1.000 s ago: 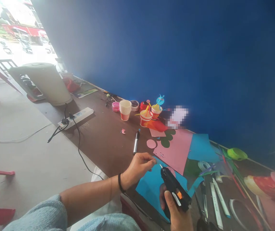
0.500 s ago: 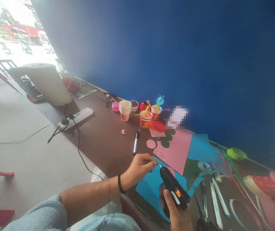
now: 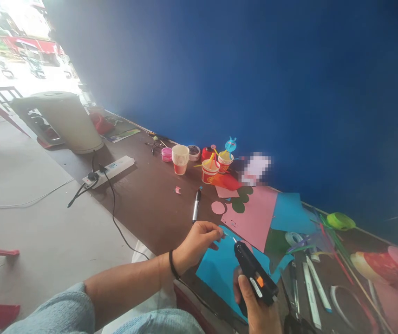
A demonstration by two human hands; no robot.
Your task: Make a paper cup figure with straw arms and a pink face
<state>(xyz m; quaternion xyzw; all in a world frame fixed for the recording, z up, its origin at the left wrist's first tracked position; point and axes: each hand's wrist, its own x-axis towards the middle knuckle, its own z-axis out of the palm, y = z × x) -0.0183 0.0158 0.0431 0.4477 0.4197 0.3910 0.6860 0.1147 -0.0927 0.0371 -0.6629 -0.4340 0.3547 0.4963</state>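
My right hand [image 3: 257,304] is wrapped round the handle of a black hot glue gun [image 3: 254,269] with an orange patch on its side. Its metal tip points up and left toward my left hand [image 3: 204,239]. The fingertips of that hand are pinched together on something small and pale that I cannot make out. Between those fingertips and the glue gun's tip there is a short gap, with a thin pale strand in it. Under both hands lies a blue sheet of paper [image 3: 216,273]. A pink paper disc, partly hidden, shows behind the glue gun.
A black-and-silver marker [image 3: 196,205] lies beyond my left hand. Pink paper [image 3: 259,218], stacked paper cups [image 3: 180,160] and decorated cups [image 3: 210,171] stand or lie farther back. White pens [image 3: 312,294] and a tape ring are at right. A power strip [image 3: 110,172] and kettle [image 3: 69,123] are at left.
The glue gun has shifted slightly right and down, so the gap between its tip and my left fingertips is wider. My left hand is nearly still, with its pinch kept.
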